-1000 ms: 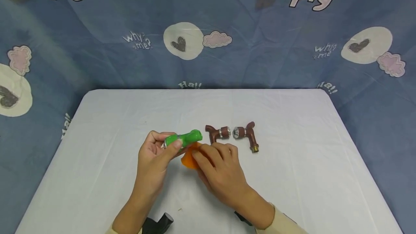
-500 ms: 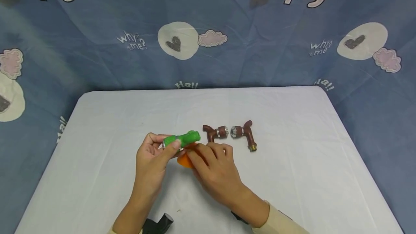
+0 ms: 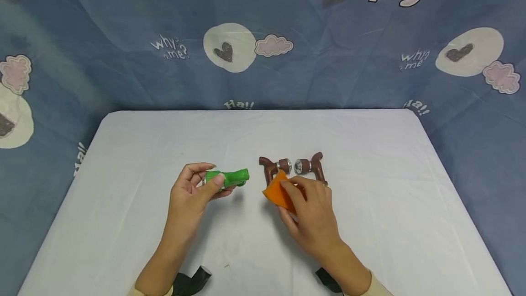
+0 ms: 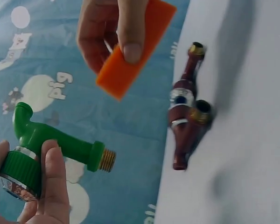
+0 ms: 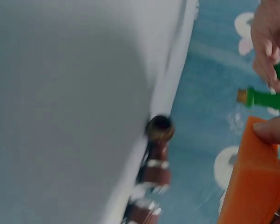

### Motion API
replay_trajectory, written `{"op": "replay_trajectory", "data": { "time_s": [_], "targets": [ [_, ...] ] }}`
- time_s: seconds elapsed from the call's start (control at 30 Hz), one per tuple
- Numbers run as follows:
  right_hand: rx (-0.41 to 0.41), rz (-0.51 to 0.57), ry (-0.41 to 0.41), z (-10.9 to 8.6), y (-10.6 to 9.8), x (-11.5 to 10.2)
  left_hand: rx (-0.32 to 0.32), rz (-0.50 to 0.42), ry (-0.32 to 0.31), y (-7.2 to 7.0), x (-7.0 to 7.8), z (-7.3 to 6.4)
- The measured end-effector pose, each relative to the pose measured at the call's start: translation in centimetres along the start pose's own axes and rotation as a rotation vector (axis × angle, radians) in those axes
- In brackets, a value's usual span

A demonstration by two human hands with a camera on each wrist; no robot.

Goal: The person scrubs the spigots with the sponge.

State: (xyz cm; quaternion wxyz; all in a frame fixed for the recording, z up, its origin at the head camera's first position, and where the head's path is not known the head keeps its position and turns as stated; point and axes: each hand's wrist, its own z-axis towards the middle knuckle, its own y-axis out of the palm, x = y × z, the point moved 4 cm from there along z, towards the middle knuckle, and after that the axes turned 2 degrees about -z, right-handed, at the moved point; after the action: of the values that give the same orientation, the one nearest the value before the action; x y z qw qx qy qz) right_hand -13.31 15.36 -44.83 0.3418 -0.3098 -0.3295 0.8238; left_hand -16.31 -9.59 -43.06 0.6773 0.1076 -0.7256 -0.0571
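Note:
My left hand (image 3: 191, 198) holds a green tap (image 3: 235, 177) by its ridged knob, above the white table. In the left wrist view, the green tap (image 4: 67, 144) shows its curved spout and brass threaded end, and thumb and fingers close round the knob. My right hand (image 3: 311, 211) grips an orange sponge (image 3: 277, 194), apart from the tap. The sponge (image 5: 254, 182) looks thick and bent in the right wrist view. Two brown taps (image 3: 269, 168) lie behind the right hand, their knobs facing each other. That hand and the sponge partly cover them.
A white cloth covers the table (image 3: 144, 150), which ends at a blue printed curtain (image 3: 320, 76). A black curved object (image 3: 193, 281) sits by the left forearm, and another black object (image 3: 328, 280) shows below the right forearm.
My right hand has moved right with the sponge, away from the green tap and in front of the brown taps. The green tap has turned slightly in my left hand.

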Motion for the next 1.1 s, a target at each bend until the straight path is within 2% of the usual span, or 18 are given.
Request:
{"op": "replay_trajectory", "data": {
  "time_s": [0.13, 0.23, 0.37, 0.47, 0.6, 0.73, 0.93, 1.1],
  "targets": [
    [-0.03, 0.036, 0.094, -1.3, -0.8, 1.5, -0.06, 0.103, -0.062, 0.0, -1.5, 1.0],
    [-0.04, 0.053, 0.149, -2.2, -1.2, 2.2, -0.072, 0.214, -0.131, -0.3, -3.0, 2.1],
    [-0.024, 0.064, 0.18, -3.0, -1.5, 2.9, -0.084, 0.401, -0.205, -0.9, -5.1, 3.7],
    [-0.015, 0.064, 0.184, -3.4, -1.7, 3.2, -0.094, 0.524, -0.221, -1.2, -6.4, 4.8],
    [-0.003, 0.053, 0.184, -3.6, -2.0, 3.5, -0.077, 0.65, -0.211, -1.7, -7.4, 6.1],
    [0.015, 0.041, 0.197, -3.9, -2.5, 4.0, -0.049, 0.749, -0.182, -2.3, -7.7, 7.2],
    [0.032, 0.026, 0.23, -4.8, -3.1, 4.8, -0.075, 0.797, -0.162, -2.4, -7.7, 7.8],
    [0.044, 0.013, 0.253, -5.3, -3.5, 5.1, -0.1, 0.869, -0.097, -2.1, -7.6, 8.1]
  ]
}}
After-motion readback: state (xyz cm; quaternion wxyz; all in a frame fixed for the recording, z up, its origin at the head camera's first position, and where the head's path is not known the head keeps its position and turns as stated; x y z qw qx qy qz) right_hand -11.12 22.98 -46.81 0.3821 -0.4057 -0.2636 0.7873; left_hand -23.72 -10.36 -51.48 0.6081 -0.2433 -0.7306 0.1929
